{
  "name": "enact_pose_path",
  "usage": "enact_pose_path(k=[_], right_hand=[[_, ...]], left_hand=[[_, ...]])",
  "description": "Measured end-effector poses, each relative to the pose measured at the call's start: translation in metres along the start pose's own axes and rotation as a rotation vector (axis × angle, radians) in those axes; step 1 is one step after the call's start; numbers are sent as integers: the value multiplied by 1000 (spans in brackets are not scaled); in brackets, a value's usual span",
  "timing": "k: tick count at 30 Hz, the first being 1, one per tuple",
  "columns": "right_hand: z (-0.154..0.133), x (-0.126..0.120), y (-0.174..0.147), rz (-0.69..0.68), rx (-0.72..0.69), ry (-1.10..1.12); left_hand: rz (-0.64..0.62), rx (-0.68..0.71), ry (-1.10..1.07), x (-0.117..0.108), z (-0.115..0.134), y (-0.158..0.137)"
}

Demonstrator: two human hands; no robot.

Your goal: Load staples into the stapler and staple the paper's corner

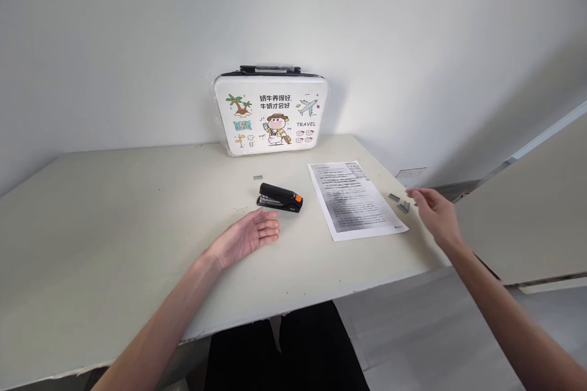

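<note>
A black stapler (279, 197) with an orange button lies in the middle of the table. Just in front of it my left hand (250, 235) rests with its palm turned sideways and its fingers loosely apart, holding nothing. Over the table's right edge, my right hand (433, 211) has thumb and fingers brought together in a pinch; whatever may be between the tips is too small to make out. Beside those fingertips lie small strips of staples (403, 207). Another staple strip (258, 177) sits behind the stapler. A printed sheet of paper (360, 201) lies flat between the stapler and my right hand.
A white carrying case (273, 113) with cartoon prints and a black handle stands against the wall at the back of the table (137, 220). Past the table's right edge is a pale panel (532, 214). My dark-clothed legs (284, 354) are below the front edge.
</note>
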State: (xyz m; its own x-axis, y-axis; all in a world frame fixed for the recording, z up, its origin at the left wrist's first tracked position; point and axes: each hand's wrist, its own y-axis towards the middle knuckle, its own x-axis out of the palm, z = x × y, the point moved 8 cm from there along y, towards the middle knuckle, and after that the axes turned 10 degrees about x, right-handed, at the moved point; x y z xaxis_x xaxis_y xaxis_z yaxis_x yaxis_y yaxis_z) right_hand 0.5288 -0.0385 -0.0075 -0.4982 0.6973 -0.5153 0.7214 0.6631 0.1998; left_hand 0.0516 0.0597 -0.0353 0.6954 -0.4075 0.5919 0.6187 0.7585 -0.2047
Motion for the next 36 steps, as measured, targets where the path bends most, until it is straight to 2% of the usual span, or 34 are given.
enact_pose_path(k=[2, 4, 6, 7, 9, 12, 16, 19, 24, 31, 36], right_hand=[[-36, 23, -26, -99, -109, 19], [-74, 58, -56, -296, -218, 31], [-105, 90, -82, -446, -275, 68], [-118, 105, -91, -477, -298, 74], [-140, 130, -98, -454, -328, 94], [-163, 161, -92, -362, -314, 229], [-179, 200, -90, -449, -297, 365], [-182, 210, -98, -507, -315, 352], [-181, 205, -109, -475, -389, 249], [-190, 208, -123, -523, -512, 143], [-191, 208, -126, -530, -546, 128]], left_hand=[[5, -1, -6, -1, 0, 1], [15, -2, -12, -1, 0, 1], [27, -3, -15, -1, 0, 0], [34, 0, -15, -2, 1, 0], [37, 10, -6, -3, 3, 0], [-4, 22, 30, -4, 5, -1], [-65, 7, 67, -4, 6, -2], [-46, 3, 58, -5, 6, -1], [9, 21, 65, -5, 10, 2], [61, 44, 55, -9, 12, 3], [101, 69, 3, -14, 14, 3]])
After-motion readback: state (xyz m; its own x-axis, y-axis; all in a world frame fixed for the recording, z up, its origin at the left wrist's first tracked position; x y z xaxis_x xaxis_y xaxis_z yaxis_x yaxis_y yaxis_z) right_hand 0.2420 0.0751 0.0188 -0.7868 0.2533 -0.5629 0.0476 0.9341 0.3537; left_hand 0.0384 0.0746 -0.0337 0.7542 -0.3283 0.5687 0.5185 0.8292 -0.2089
